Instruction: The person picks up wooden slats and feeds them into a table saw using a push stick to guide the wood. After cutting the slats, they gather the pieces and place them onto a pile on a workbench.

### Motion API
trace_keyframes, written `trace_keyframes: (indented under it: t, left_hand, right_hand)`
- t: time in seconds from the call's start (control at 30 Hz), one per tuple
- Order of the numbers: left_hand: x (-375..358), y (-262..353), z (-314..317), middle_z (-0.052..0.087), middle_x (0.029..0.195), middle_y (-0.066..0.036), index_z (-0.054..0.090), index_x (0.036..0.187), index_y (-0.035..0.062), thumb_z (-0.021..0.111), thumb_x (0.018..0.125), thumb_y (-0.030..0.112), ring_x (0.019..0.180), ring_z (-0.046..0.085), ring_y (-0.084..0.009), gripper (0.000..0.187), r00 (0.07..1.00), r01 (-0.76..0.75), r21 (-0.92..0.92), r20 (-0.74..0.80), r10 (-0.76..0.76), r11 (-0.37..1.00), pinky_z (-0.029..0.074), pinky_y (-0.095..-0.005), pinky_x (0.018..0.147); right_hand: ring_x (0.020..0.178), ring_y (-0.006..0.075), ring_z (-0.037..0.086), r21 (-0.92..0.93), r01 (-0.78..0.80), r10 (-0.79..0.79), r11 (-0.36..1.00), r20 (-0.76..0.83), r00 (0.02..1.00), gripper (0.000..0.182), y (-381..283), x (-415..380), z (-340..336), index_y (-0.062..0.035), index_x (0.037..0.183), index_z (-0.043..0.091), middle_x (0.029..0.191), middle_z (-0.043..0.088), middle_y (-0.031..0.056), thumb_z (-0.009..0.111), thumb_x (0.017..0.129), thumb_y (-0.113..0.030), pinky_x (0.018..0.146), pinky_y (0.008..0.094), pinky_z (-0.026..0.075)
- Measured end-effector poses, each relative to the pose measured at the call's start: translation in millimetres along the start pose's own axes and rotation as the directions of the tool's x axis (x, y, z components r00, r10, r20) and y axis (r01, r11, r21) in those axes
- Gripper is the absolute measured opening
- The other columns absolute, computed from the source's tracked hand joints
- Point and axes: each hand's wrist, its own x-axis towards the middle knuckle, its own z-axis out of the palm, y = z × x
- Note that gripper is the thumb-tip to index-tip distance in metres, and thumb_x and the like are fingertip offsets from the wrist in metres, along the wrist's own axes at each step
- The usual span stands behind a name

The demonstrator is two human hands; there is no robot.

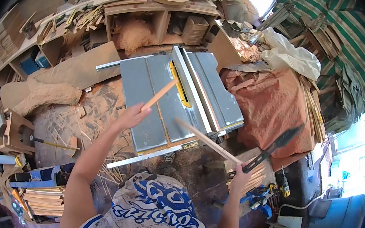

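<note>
My left hand is closed around one end of a thin wooden strip, whose far end reaches over the grey table saw towards its yellow blade insert. My right hand grips a second wooden strip, pointing left above the saw's front edge and blurred at its tip. The same hand also holds a long black push stick, slanting up to the right. A long pale fence crosses the saw table just right of the insert. The blade itself cannot be made out.
A stack of strips lies on a stand by my right hand, near a drill. A reddish sheet covers a pile right of the saw. Sawdust and offcuts litter the floor at left. A workbench runs behind; a blue barrel stands at right.
</note>
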Motion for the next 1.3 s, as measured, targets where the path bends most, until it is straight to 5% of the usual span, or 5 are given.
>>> trace_keyframes:
  t: [0.27,0.4,0.53,0.93,1.3]
  left_hand:
    - [-51,-67,162,0.053,0.075,0.001,0.052,0.137,0.0086,0.048,0.111,0.04,0.062,0.048,-0.0084,0.041,0.965,0.256,-0.358,0.045,-0.257,0.898,0.041,-0.0275,0.055]
    - [-42,-36,198,0.07,0.101,-0.016,0.054,0.147,0.0097,0.044,0.11,0.044,0.09,0.067,-0.0318,0.051,0.992,0.115,-0.204,-0.023,-0.122,0.972,0.052,-0.043,0.08]
    - [-27,-30,214,0.067,0.127,-0.028,0.053,0.151,0.012,0.04,0.11,0.048,0.119,0.062,-0.0494,0.056,0.994,0.095,-0.132,-0.031,-0.1,0.987,0.049,-0.0559,0.101]
    - [-2,-29,223,0.07,0.093,-0.022,0.053,0.15,0.0054,0.043,0.111,0.037,0.09,0.068,-0.0372,0.051,0.984,0.176,-0.331,0.063,-0.164,0.927,0.052,-0.0441,0.084]
    - [16,-21,214,0.071,0.114,-0.027,0.06,0.138,0.0054,0.044,0.108,0.036,0.11,0.065,-0.0484,0.046,0.973,0.21,-0.242,-0.042,-0.226,0.947,0.051,-0.0539,0.094]
  right_hand:
    - [0.08,0.02,0.066,-0.575,0.113,-0.133,0.81,0.007,0.991,0.019,72,-95,31,-0.0001,0.101,0.063,0.086,0.069,0.0088,0.077,0.09,-0.007,0.078,0.0357,0.053]
    - [0.078,0.0277,0.07,-0.682,0.16,-0.158,0.714,0.065,0.985,0.021,98,-85,43,-0.0026,0.101,0.064,0.085,0.07,0.0124,0.079,0.089,-0.011,0.075,0.039,0.054]
    - [0.076,0.0276,0.069,-0.659,0.152,-0.183,0.737,0.022,0.983,0.021,105,-77,55,-0.0042,0.097,0.063,0.081,0.069,0.0113,0.079,0.087,-0.013,0.074,0.0402,0.053]
    - [0.076,0.0318,0.069,-0.652,0.187,-0.158,0.734,0.103,0.982,0.021,112,-54,60,-0.0027,0.098,0.061,0.081,0.068,0.0137,0.078,0.086,-0.008,0.074,0.042,0.053]
    - [0.077,0.0301,0.071,-0.626,0.242,-0.143,0.741,0.204,0.968,0.021,101,-40,75,-0.0029,0.101,0.063,0.082,0.069,0.012,0.077,0.086,-0.006,0.076,0.04,0.055]
